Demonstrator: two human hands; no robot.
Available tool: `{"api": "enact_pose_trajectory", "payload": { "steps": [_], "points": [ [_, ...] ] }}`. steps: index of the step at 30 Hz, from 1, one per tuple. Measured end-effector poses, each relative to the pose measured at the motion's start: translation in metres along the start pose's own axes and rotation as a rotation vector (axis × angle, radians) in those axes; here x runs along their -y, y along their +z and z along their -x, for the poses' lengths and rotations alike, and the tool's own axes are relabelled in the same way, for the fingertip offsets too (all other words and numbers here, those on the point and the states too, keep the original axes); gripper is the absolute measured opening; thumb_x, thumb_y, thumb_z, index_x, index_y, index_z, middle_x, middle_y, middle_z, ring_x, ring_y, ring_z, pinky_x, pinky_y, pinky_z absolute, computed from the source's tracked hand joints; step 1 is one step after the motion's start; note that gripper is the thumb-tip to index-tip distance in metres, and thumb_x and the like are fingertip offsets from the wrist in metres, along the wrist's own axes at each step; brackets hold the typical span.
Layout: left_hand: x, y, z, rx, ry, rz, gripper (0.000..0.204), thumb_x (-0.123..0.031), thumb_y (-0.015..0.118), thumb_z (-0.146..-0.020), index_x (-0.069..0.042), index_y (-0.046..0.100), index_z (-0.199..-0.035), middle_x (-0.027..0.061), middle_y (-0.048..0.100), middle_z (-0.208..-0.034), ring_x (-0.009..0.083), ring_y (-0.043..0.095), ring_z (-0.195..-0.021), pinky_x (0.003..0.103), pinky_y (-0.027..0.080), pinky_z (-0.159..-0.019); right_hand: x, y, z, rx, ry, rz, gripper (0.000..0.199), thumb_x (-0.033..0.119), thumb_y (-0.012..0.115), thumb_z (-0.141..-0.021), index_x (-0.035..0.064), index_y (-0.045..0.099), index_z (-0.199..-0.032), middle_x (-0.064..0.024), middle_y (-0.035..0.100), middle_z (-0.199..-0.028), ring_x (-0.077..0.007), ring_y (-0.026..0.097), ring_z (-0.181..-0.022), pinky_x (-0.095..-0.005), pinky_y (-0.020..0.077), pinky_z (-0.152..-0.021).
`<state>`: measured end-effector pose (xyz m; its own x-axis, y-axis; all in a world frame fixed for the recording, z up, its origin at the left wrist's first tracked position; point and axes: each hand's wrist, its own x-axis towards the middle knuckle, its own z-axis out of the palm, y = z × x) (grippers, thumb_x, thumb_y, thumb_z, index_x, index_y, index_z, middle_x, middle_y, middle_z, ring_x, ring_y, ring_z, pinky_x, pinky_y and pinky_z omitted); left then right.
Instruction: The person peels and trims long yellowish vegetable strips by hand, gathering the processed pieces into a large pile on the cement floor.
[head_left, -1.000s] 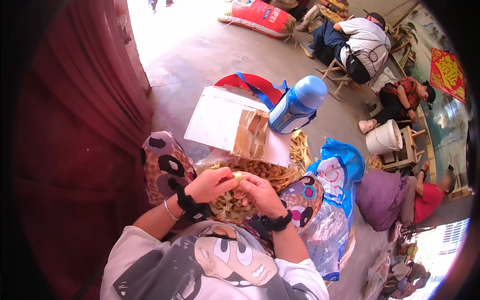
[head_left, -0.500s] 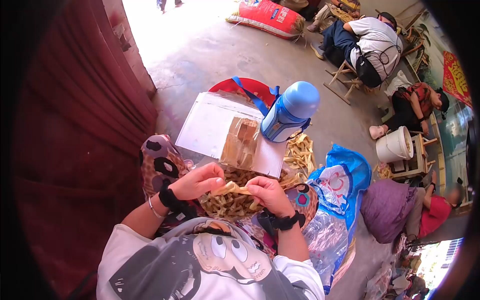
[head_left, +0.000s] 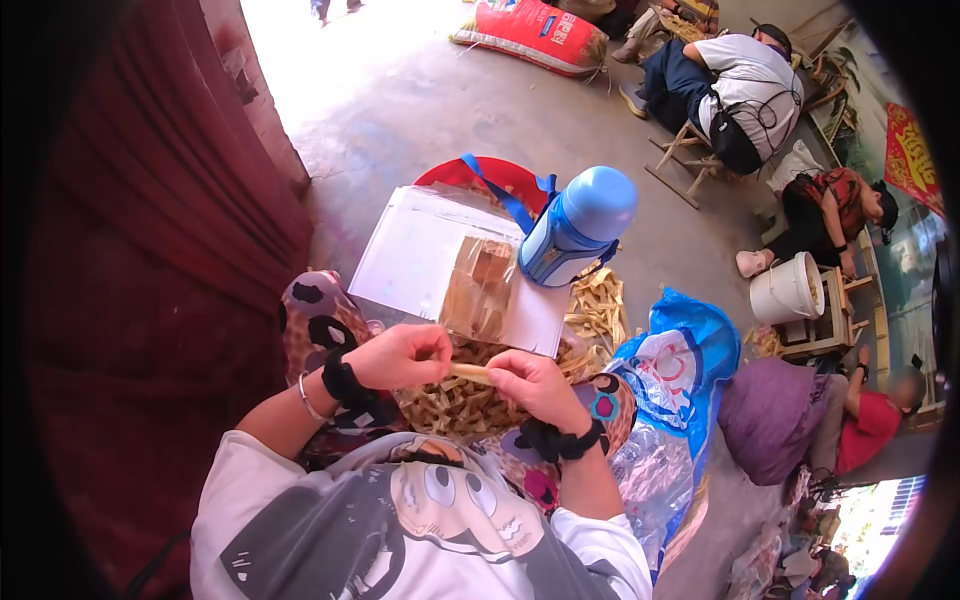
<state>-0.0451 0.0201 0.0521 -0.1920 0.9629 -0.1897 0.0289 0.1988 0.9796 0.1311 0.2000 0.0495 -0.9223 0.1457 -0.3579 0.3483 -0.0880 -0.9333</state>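
"How's your grip?"
"Fingers closed: my left hand (head_left: 402,357) and right hand (head_left: 541,388) pinch opposite ends of a yellowish strip (head_left: 470,373)."
"Where?"
"Just my side of the near edge of the white board (head_left: 405,255)."

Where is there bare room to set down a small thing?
The left part of the white board, beside the brown block, looks bare. Farther off, so does the floor between the red basin and red sack. It is crowded under the left hand and right hand, where pale strips are heaped, and around the blue bottle.
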Motion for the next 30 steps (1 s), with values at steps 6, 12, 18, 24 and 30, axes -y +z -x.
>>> {"api": "enact_pose_trajectory", "payload": {
  "steps": [6, 12, 18, 24, 30],
  "points": [
    [0.0, -0.003, -0.042, -0.547, 0.596, -0.769, 0.014, -0.002, 0.062, -0.075, -0.004, 0.056, -0.088, 0.0096, 0.058, -0.08, 0.0279, 0.057, -0.07, 0.032, 0.047, -0.061, 0.002, -0.011, -0.043, -0.401, -0.266, 0.192, 0.019, 0.018, 0.059, -0.089, 0.0004, 0.061, -0.095, -0.0031, 0.06, -0.067, -0.0096, 0.057, -0.063, -0.0255, 0.0455, -0.06],
    [0.014, 0.002, -0.045, -0.561, 0.372, -0.712, 0.012, -0.003, 0.059, -0.074, -0.004, 0.052, -0.083, 0.0108, 0.056, -0.078, 0.0314, 0.057, -0.071, 0.038, 0.046, -0.063, -0.01, -0.008, -0.059, -0.598, -0.218, 0.566, 0.021, 0.02, 0.057, -0.087, 0.0013, 0.061, -0.096, -0.0174, 0.061, -0.07, -0.028, 0.062, -0.066, -0.0361, 0.0468, -0.062],
    [0.022, 0.002, -0.012, -0.483, 0.398, -0.795, 0.014, -0.002, 0.06, -0.073, -0.005, 0.055, -0.086, 0.0121, 0.056, -0.088, 0.033, 0.057, -0.074, 0.038, 0.048, -0.069, -0.02, -0.009, -0.038, -0.619, -0.123, 0.337, 0.021, 0.018, 0.054, -0.091, 0.0012, 0.06, -0.101, -0.0128, 0.063, -0.074, -0.0212, 0.061, -0.061, -0.0309, 0.0476, -0.055],
    [0.009, 0.028, 0.007, -0.474, 0.683, -0.921, 0.034, -0.001, 0.061, -0.074, -0.005, 0.06, -0.107, 0.0131, 0.055, -0.112, 0.0256, 0.063, -0.088, 0.031, 0.052, -0.071, 0.003, 0.046, -0.012, -0.091, -0.058, -0.305, 0.023, 0.016, 0.052, -0.093, 0.0006, 0.054, -0.111, -0.0037, 0.061, -0.08, -0.0067, 0.056, -0.065, -0.0184, 0.0448, -0.05],
    [0.014, -0.005, 0.024, -0.598, 0.447, -0.942, 0.019, -0.004, 0.057, -0.078, -0.008, 0.06, -0.097, 0.0074, 0.061, -0.095, 0.0253, 0.063, -0.079, 0.033, 0.052, -0.065, -0.003, 0.027, 0.006, 0.123, 0.149, -0.111, 0.027, 0.018, 0.059, -0.09, 0.0042, 0.056, -0.114, 0.0008, 0.063, -0.086, -0.0048, 0.057, -0.073, -0.0141, 0.0396, -0.052]
  ]
}}
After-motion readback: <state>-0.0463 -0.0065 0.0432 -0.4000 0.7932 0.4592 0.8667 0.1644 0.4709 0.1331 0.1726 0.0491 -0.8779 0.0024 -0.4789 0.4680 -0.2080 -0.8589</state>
